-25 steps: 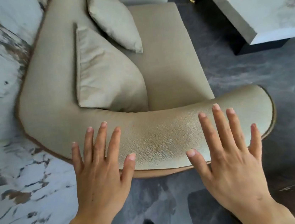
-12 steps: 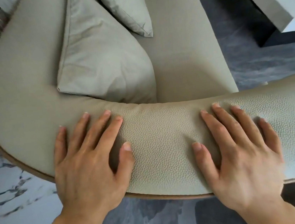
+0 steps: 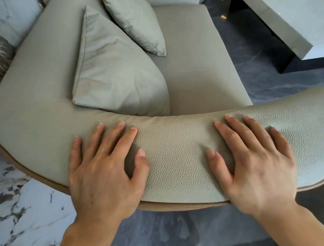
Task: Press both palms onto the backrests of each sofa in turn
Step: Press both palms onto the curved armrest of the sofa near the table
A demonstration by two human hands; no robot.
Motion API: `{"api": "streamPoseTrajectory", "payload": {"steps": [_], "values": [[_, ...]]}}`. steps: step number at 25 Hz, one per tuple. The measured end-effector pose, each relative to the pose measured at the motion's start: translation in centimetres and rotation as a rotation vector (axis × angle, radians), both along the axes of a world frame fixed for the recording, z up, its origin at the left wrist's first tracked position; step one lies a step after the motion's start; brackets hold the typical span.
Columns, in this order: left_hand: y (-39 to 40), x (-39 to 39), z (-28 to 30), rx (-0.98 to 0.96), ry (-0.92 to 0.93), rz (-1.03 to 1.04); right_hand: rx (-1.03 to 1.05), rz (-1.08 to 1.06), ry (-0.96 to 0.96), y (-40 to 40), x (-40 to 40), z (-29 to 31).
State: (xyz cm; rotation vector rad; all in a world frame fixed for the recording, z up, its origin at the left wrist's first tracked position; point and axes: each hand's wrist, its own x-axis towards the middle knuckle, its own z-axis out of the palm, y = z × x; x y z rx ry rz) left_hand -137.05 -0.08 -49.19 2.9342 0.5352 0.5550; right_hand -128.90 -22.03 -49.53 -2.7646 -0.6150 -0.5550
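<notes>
On the curved backrest (image 3: pixel 178 161) of the sofa (image 3: pixel 191 68), both hands lie flat, palms down, holding nothing. Left hand (image 3: pixel 101 183) rests toward the backrest's left bend, fingers (image 3: pixel 95 139) spread and pointing toward the seat, thumb angled inward; its heel hangs over the near brown-trimmed edge. Right hand (image 3: pixel 258 170) lies well apart from it toward the right end, fingers spread the same way, and the pebbled leather dimples around both hands (creases show by each thumb). Two cushions sit on the seat just beyond: a large cushion (image 3: pixel 114 71) leaning against the left arm, its lower corner touching the backrest, and a small cushion (image 3: pixel 136 19) behind it. Marble floor (image 3: pixel 15 212) runs along the left, a dark rug (image 3: pixel 171 238) lies under the wrists, and a pale table (image 3: pixel 286 15) stands at upper right, apart from the sofa. Compared with half a second ago, the hands keep the same spots and spread on the backrest, while the view has pulled back and up, so the second cushion, more of the table and the right end of the backrest now show; a second ago the palms were hovering off the near edge with only the fingers over the leather
</notes>
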Motion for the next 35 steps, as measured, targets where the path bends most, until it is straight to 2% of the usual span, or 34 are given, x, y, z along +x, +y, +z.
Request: {"api": "streamPoseTrajectory", "payload": {"steps": [9,16,30,35], "values": [[3.1,7.2,-0.4,-0.006,-0.08,-0.009,-0.009,-0.013,0.02,3.1,7.1,-0.1],[5.8,12.7,-0.3,-0.018,-0.075,-0.012,0.001,-0.025,0.05,6.0,12.4,0.1],[7.2,14.1,-0.5,0.007,-0.095,-0.064,-0.02,-0.057,0.03,7.2,13.6,0.1],[7.5,13.9,0.2,-0.054,-0.032,-0.108,-0.153,-0.057,0.225,7.0,13.0,1.6]]}}
